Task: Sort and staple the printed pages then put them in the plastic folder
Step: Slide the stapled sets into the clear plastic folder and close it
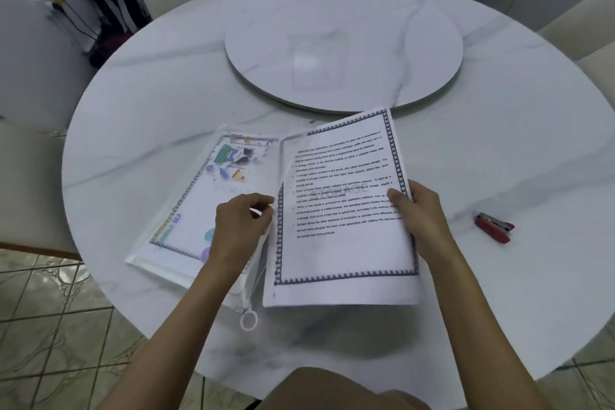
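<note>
On the marble table [499, 150], both hands [239, 220] [421, 210] grip printed pages [342, 226] beside the plastic folder [186, 210].

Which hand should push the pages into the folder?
Probably the right hand: it grips the text pages at their outer edge, while the left hand seems to hold the plastic folder open at its zipper edge.

A clear plastic folder [173, 210] lies flat holding a colourful page. Bordered printed pages [346, 210] tilt beside it. A red stapler [494, 227] lies well apart.
</note>
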A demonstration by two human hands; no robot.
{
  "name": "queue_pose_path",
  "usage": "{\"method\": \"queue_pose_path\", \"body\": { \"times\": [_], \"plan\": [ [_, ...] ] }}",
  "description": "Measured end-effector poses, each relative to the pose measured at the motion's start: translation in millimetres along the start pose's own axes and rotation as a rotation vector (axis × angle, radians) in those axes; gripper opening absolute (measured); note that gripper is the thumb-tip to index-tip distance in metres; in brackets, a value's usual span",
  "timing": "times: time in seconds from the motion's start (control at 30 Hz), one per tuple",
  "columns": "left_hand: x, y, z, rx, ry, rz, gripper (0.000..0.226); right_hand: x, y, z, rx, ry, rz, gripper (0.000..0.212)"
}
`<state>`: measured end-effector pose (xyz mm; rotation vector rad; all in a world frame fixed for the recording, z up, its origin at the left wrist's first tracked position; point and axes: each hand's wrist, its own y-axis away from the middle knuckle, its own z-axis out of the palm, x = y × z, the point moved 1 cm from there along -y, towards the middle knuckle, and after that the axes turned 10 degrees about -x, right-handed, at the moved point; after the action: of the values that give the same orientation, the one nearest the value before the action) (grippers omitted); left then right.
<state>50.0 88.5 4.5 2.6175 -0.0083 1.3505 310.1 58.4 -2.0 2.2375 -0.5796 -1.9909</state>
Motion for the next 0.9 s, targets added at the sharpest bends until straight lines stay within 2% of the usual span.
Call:
{"method": "queue_pose_path", "body": {
  "times": [0.3,0.43,0.67,0.9],
  "plan": [
    [5,6,7,-0.024,0.001,-0.014,0.017,0,5,31,0.171,0.111,-0.042,0.013],
    [9,7,10,-0.022,0.014,-0.016,0.017,1,11,45,0.127,0.094,-0.031,0.011],
    [17,11,25,-0.075,-0.025,0.008,0.017,5,21,81,-0.006,0.051,0.013,0.021],
    [23,14,33,-0.069,-0.043,0.015,0.019,7,13,85,0.032,0.123,0.048,0.025]
  ]
}}
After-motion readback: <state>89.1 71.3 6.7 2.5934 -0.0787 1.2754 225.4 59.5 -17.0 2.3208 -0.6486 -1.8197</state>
